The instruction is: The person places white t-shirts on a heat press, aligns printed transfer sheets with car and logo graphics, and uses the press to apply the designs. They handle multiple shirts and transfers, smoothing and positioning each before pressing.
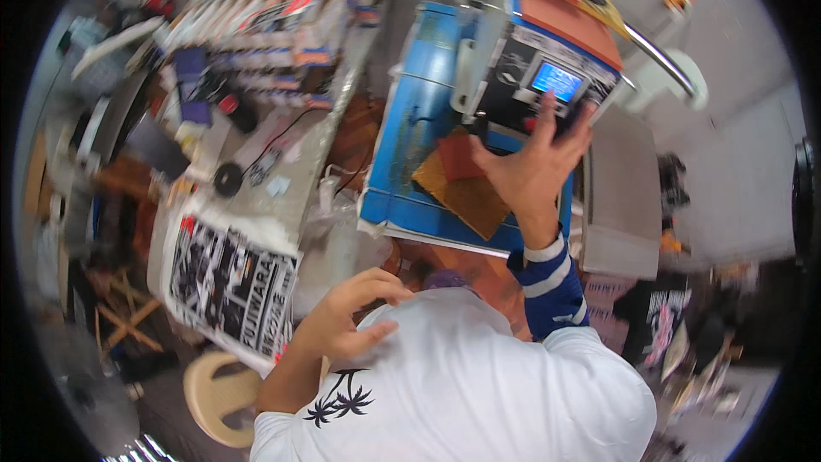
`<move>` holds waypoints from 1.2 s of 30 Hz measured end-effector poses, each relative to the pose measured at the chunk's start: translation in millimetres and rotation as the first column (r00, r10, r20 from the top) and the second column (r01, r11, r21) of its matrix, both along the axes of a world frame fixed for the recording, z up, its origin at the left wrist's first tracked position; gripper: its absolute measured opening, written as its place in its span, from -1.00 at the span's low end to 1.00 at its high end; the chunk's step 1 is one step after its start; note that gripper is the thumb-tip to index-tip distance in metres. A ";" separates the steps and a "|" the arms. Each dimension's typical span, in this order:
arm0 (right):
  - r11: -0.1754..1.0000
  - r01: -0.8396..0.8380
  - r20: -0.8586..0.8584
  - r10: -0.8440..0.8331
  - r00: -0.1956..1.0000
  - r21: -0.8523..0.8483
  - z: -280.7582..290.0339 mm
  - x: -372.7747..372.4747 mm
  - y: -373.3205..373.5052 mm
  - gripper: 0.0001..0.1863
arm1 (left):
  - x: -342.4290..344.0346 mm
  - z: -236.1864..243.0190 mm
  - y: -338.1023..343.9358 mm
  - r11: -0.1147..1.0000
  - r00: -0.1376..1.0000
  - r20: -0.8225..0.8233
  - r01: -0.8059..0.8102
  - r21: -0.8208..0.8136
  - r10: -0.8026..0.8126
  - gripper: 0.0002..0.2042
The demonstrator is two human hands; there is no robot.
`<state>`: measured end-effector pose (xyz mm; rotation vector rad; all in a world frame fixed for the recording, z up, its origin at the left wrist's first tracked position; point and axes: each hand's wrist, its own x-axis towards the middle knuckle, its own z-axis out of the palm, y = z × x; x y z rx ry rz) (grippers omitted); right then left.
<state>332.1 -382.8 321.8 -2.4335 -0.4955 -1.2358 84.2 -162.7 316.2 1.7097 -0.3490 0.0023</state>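
White shirt (483,368) fills the bottom of the view, closest thing to the camera by far, with a little black palm tree print (339,398) toward its left side. Right arm has a blue sleeve (552,291) with pale stripes.

So the right hand (537,158) is up at the boxy machine (509,90), fingers and thumb spread well apart, nothing gripped that I can see. One fingertip sits right by the lower edge of the lit blue screen (558,82) on the machine's dark front panel. Can't tell if it's actually touching or just in front, since it's kinda blurry. Machine's ahead and a bit right, with orange sheets (564,26) on top.

Left hand (349,317) is down near the shirt front, fingers loosely bent, thumb apart from them, holding nothing visible. Can't tell if it touches the cloth.

Just below the machine is a blue platform (409,141), with a mustard-brown square piece (472,203) and an orange piece (459,154) lying on it, partly overlapping.

Over left there's a cluttered table (291,193): rows of white packages (248,30) at the far end, black-and-white printed cloth (231,282) at the near end. Beige chair (203,389) below that.
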 end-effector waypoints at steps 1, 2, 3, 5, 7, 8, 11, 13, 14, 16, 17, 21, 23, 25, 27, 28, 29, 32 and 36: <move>0.999 -0.041 -0.001 0.041 0.999 0.008 -0.7 -0.9 7.5 0.22 | -24.5 -12.5 -2.8 0.988 0.986 -0.077 -0.144 0.057 0.148 -0.63; 1.000 -0.015 -0.037 0.014 0.999 -0.017 6.3 -7.6 10.4 0.16 | -45.7 -26.2 -9.7 0.949 0.940 -0.144 -0.294 0.113 0.308 -0.64; 1.000 -0.007 -0.027 0.007 1.000 -0.020 9.8 -14.2 11.6 0.14 | -63.6 -44.7 -19.0 0.894 0.888 -0.140 -0.413 0.173 0.437 -0.66; 0.997 0.019 0.058 -0.015 0.998 -0.078 4.0 -10.4 -4.3 0.13 | -100.7 -83.1 -40.7 0.701 0.693 -0.149 -0.649 0.297 0.705 -0.70; 0.987 0.126 0.131 -0.112 0.985 -0.104 -1.9 -4.1 -18.0 0.11 | -130.4 -100.5 -65.1 0.545 0.534 -0.164 -0.709 0.448 0.830 -0.75; 0.996 0.068 0.237 -0.051 0.970 -0.063 -9.1 8.3 -26.3 0.10 | -144.8 -121.1 -81.6 0.460 0.447 -0.142 -0.762 0.455 0.883 -0.74; 0.990 0.139 0.249 -0.126 0.960 -0.035 -9.7 20.6 -26.8 -0.09 | -188.9 -157.9 -146.6 0.286 0.243 -0.150 -0.810 0.512 0.958 -0.76; 0.984 0.146 0.185 -0.126 0.974 -0.098 -9.5 10.6 -25.3 -0.17 | -224.5 -180.8 -207.4 0.276 0.173 -0.232 -0.787 0.552 0.957 -0.77; 0.796 -0.583 0.059 0.582 0.811 0.163 9.0 -7.4 -29.1 -0.35 | -233.7 -192.0 -227.4 0.286 0.164 -0.259 -0.778 0.560 0.952 -0.78; 0.502 -0.858 0.109 0.852 0.512 0.111 14.3 -73.7 -17.5 -0.50 | -273.0 -212.8 -265.9 0.284 0.093 -0.303 -0.675 0.681 0.948 -0.79; 0.326 -0.942 0.142 0.932 0.334 0.074 17.3 -107.3 -8.3 -0.58 | -298.2 -226.1 -280.4 0.284 0.065 -0.312 -0.621 0.731 0.948 -0.79; -0.138 -0.956 -0.433 0.868 -0.243 0.259 -30.1 -203.4 -1.5 -0.72 | -392.8 -282.7 -346.8 -0.133 -0.322 -0.127 -0.674 0.726 0.938 -0.81; -0.222 -0.910 -0.514 0.767 -0.385 0.350 -101.5 -231.1 4.9 -0.75 | -432.5 -279.6 -373.6 -0.315 -0.541 -0.105 -0.625 0.714 0.835 -0.77; -0.194 -0.901 -0.736 0.524 -0.429 0.387 -189.1 -261.7 5.6 -0.74 | -471.9 -294.4 -411.2 -0.479 -0.768 -0.093 -0.485 0.731 0.634 -0.74; -0.133 -0.903 -0.879 0.211 -0.428 0.408 -351.2 -234.2 -7.9 -0.75 | -509.5 -298.1 -434.6 -0.593 -0.881 -0.036 -0.347 0.726 0.471 -0.69; -0.101 -0.929 -0.931 0.044 -0.361 0.356 -392.7 -238.8 -13.9 -0.76 | -527.6 -300.7 -453.8 -0.664 -0.929 0.020 -0.249 0.705 0.370 -0.65; -0.014 -0.953 -0.952 -0.065 -0.300 0.301 -411.2 -241.5 -30.5 -0.77 | -553.1 -299.6 -467.6 -0.716 -0.956 0.094 -0.140 0.684 0.277 -0.61; 0.131 -0.981 -0.939 -0.295 -0.174 0.141 -427.3 -267.1 -60.4 -0.78 | -631.2 -277.9 -546.6 -0.670 -0.965 0.258 0.166 0.724 0.040 -0.51; 0.201 -0.979 -0.923 -0.371 -0.098 0.023 -399.9 -317.0 -50.6 -0.80 | -701.0 -272.7 -713.3 -0.330 -0.810 0.442 0.568 0.754 -0.386 -0.43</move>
